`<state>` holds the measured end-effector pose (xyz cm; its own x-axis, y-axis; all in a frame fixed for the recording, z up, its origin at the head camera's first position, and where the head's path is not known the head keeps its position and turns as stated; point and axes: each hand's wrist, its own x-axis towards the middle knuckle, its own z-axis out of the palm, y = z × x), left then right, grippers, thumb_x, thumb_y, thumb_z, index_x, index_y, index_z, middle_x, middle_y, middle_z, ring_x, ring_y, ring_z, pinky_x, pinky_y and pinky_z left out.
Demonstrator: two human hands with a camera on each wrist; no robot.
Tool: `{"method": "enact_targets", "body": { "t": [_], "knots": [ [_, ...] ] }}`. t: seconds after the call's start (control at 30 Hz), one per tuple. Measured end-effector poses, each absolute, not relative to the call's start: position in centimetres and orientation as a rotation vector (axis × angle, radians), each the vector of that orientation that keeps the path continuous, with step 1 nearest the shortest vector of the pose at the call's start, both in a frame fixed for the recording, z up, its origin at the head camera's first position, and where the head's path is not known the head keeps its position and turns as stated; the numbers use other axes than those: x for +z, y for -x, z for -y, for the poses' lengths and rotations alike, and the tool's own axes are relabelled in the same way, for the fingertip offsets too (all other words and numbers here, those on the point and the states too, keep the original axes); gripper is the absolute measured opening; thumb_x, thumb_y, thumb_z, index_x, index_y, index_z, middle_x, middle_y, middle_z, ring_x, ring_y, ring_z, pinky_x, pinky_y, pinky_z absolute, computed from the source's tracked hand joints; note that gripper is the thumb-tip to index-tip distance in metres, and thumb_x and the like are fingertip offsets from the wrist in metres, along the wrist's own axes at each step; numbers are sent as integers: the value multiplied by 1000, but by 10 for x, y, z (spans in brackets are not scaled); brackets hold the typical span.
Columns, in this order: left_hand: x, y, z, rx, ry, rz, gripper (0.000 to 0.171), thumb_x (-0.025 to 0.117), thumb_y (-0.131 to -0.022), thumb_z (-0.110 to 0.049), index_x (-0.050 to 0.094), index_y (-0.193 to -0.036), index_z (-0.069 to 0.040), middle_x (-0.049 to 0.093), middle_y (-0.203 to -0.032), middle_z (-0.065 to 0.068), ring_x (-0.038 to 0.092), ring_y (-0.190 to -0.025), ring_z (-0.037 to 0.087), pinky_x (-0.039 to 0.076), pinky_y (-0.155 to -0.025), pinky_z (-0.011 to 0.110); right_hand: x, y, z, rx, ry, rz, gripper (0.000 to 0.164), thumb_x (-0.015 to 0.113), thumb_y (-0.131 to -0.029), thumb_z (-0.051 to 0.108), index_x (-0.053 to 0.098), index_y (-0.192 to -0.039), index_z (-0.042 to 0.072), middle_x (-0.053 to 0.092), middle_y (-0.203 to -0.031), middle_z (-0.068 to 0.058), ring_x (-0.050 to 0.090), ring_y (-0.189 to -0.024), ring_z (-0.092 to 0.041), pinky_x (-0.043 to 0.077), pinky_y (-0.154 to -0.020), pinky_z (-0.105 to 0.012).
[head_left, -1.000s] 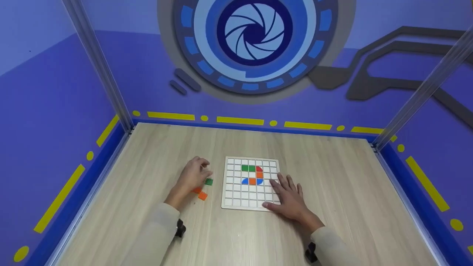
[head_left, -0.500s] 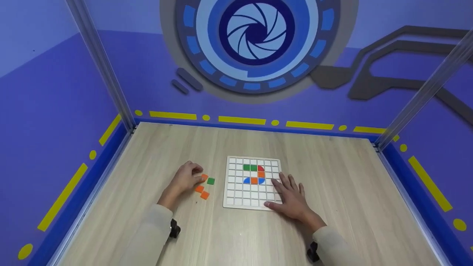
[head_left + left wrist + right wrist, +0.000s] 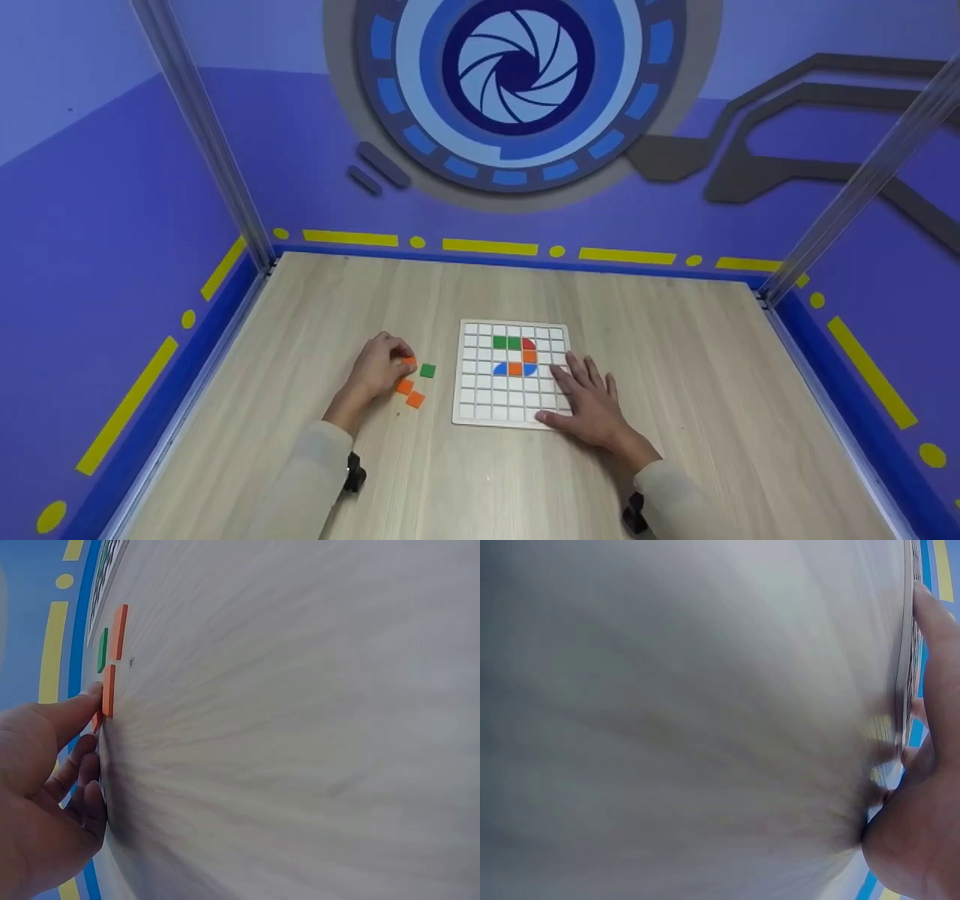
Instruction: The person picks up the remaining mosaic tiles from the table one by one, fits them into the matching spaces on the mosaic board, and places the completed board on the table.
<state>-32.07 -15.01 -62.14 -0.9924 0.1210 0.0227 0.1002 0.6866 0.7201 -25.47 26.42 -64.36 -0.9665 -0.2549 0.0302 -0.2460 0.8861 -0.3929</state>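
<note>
Left hand pinches an orange tile, left of the board.
Right hand rests, fingers apart, on the board's right edge, seemingly to steady it.

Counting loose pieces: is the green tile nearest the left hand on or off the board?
Off: the green tile lies on the table between left hand and board.

The head view looks forward and down from high on the near side of the grid board; the left wrist view sits low left of the board, tipped sideways, close to the left hand; the right wrist view skims low beside the board's right edge, close to the right hand; all three catch the board.
</note>
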Motion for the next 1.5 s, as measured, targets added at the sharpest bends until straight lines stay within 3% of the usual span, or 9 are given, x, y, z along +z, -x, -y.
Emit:
{"method": "enact_targets", "body": {
  "t": [0.23, 0.43, 0.87, 1.0, 1.17, 1.5],
  "knots": [
    [-622, 321, 151, 1323, -141, -2823, 14, 80, -94, -4, 71, -104, -9, 65, -99, 4, 58, -92, 19, 49, -82, 37, -643, 255, -265, -644, 400, -3036, 102, 66, -86, 79, 38, -166, 21, 16, -176, -11, 5, -161, -44, 2, -121, -74],
    [-613, 320, 143, 1380, -144, -2855, 8, 79, -96, -7, 73, -97, -12, 67, -92, 0, 61, -86, 16, 51, -77, 33, -644, 255, -264, -631, 391, -3017, 102, 64, -87, 80, 35, -167, 23, 12, -177, -9, 2, -162, -42, 0, -122, -72],
    [-585, 308, 66, 1359, -496, -2828, 8, 74, -101, -11, 76, -107, -16, 63, -106, -3, 61, -97, 12, 55, -84, 29, -643, 253, -264, -646, 392, -3012, 102, 65, -87, 80, 36, -166, 23, 13, -177, -10, 3, -162, -43, -1, -121, -73],
    [-587, 305, 44, 1300, -524, -2810, 9, 74, -101, -13, 76, -109, -17, 61, -106, -4, 59, -96, 12, 54, -84, 28, -645, 254, -264, -637, 400, -3037, 102, 66, -87, 78, 38, -165, 20, 17, -176, -11, 7, -161, -45, 3, -120, -74],
    [-594, 302, 25, 1239, -564, -2790, 7, 76, -100, -15, 77, -106, -18, 61, -103, -5, 58, -94, 11, 53, -85, 26, -646, 254, -264, -619, 378, -3007, 103, 64, -87, 81, 36, -167, 22, 12, -177, -10, 2, -162, -43, 0, -121, -73],
    [-611, 306, 8, 1138, -590, -2791, 5, 75, -100, -15, 78, -104, -18, 61, -101, -8, 58, -92, 10, 53, -84, 28, -644, 255, -265, -618, 383, -3012, 103, 62, -87, 82, 35, -167, 23, 12, -177, -9, 2, -162, -42, 1, -121, -73]
  ]
}}
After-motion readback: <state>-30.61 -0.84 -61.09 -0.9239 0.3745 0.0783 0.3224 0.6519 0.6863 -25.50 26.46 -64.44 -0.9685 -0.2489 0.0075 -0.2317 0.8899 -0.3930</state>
